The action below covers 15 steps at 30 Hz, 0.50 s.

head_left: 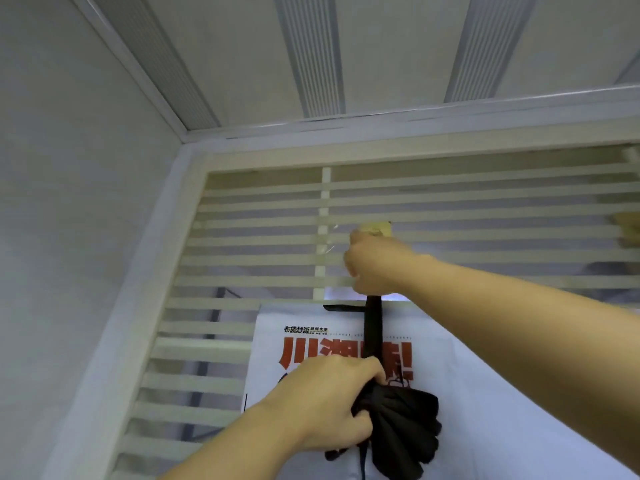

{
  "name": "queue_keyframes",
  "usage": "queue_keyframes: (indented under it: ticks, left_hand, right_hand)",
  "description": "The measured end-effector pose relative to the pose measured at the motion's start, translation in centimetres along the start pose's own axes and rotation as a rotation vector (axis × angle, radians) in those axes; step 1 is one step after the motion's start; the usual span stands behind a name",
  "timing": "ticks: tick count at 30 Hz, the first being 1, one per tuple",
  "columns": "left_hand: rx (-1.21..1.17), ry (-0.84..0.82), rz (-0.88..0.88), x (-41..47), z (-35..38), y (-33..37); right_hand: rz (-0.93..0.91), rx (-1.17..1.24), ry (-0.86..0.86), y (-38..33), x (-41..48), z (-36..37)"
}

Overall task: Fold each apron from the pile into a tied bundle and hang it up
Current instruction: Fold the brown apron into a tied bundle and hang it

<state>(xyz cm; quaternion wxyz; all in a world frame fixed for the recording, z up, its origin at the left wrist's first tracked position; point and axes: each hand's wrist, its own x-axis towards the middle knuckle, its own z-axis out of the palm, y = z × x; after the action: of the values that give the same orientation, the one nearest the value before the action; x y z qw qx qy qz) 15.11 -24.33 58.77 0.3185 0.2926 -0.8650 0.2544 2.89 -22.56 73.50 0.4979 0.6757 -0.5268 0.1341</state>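
**Apron bundle** [405, 427]: black, folded and tied, cloth fanned out below the knot. Near, low centre, in front of a white poster [485, 393] with red characters.

**Left hand** [329, 403]: closed tight round the neck of the bundle, taking its weight from the left.

**Strap** [373, 327]: black, taut, straight up from the bundle across the poster.

**Right hand** [375, 265]: raised, fingers curled round the top end of the strap, directly under a yellowish fitting [379, 227]. Touching it or just short of it: cannot tell. Hook or tape: not clear either.

**Progress, as a judgement:**
- Folding and tying of this apron: done, going by the knotted shape.
- Hanging: in hand, not yet complete, with the strap apparently not yet caught on the fitting and the load borne by both hands.
- Pile of aprons: out of view, so number left unknown.
- Other hung bundles: none visible.

**Surface:** no worktop in view.

**Room:**
- Far: slatted partition [259, 237], pale horizontal bands over glass, in a pale frame. Second yellowish patch [628, 226] at its far right edge.
- Left: plain pale wall [69, 202].
- Above: panelled ceiling [381, 46] with ribbed strips.
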Motion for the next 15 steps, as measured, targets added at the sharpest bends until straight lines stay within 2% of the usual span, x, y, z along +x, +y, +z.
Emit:
queue_keyframes:
  ticks: [3,5,7,9,11,15]
  left_hand:
    - [-0.109,0.009,-0.051,-0.6,0.2,0.4]
    - [-0.144,0.037,-0.092,-0.4,-0.1,0.4]
    - [-0.161,0.037,-0.115,-0.5,0.0,0.6]
    - [-0.151,0.042,-0.113,-1.0,0.8,1.1]
    - [-0.109,0.054,-0.113,-1.9,2.3,1.5]
    - [-0.04,0.153,-0.124,-3.7,5.1,2.2]
  right_hand:
    - [-0.025,0.252,0.309,-1.7,-4.6,0.9]
    - [0.059,0.516,0.428,-2.2,-8.2,2.5]
    - [0.144,0.753,0.34,-2.4,-11.8,5.0]
    - [0.117,0.848,0.161,-2.5,-14.9,7.8]
    - [0.008,0.768,0.015,-3.0,-17.1,9.8]
    - [-0.024,0.617,-0.002,-3.9,-18.8,11.5]
